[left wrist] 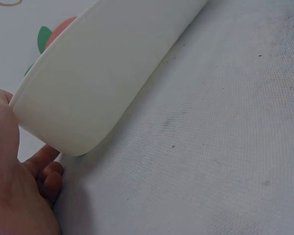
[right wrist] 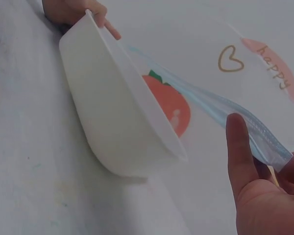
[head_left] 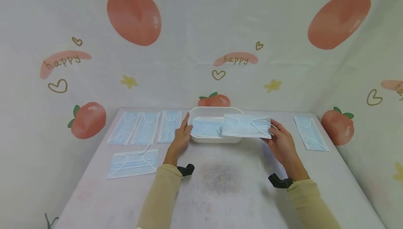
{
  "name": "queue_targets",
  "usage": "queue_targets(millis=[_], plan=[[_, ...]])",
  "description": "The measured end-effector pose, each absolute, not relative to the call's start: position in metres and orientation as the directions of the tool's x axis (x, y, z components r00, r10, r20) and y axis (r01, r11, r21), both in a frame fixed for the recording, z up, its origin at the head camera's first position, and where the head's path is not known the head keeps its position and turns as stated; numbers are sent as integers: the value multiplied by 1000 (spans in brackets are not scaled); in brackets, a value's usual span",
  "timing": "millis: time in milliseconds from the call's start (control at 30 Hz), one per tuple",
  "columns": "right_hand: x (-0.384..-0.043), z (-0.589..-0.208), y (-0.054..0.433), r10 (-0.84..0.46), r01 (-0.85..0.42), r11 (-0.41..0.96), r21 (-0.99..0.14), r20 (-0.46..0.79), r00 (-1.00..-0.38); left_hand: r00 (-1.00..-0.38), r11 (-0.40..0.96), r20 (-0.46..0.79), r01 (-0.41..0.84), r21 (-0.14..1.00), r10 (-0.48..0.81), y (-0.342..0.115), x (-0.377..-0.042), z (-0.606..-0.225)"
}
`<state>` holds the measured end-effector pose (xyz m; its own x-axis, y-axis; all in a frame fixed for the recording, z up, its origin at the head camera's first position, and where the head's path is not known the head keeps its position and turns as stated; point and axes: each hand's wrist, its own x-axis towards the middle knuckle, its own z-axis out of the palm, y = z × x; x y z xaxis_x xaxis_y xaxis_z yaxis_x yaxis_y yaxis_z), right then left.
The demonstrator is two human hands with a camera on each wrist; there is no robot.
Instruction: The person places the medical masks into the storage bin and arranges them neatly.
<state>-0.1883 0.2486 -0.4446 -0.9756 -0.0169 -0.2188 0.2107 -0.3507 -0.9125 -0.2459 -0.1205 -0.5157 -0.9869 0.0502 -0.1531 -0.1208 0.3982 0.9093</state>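
Observation:
A white plastic basin (head_left: 217, 140) stands at the back middle of the table with a light-blue face mask (head_left: 204, 128) inside. My left hand (head_left: 182, 137) grips its left end, the thumb over the rim and the other fingers along the outer wall. The left wrist view shows this hand (left wrist: 19, 166) at the end of the basin (left wrist: 88, 73). Above the basin's right part, my right hand (head_left: 282, 144) pinches another face mask (head_left: 245, 125) by its right end. In the right wrist view, the held mask (right wrist: 210, 100) is seen nearly edge-on between thumb and fingers.
Left of the basin lie several face masks: one upright (head_left: 170, 125), two more beside it, and a sideways mask (head_left: 133, 163) in front. A single mask (head_left: 310, 134) lies at the far right. A fruit-patterned cloth (head_left: 189, 29) hangs behind the table (head_left: 217, 201).

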Motion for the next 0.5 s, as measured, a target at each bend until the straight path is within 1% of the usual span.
queue_targets(millis=[233, 500], plan=[[-197, -442, 230, -46, 185, -325, -927, -180, -983, -988, 401, -147, -117, 909, 45, -122, -247, -517], [-205, -439, 210, -79, 204, -247, -947, -190, -979, -987, 390, -149, -116, 914, 56, -121, -247, -515]])
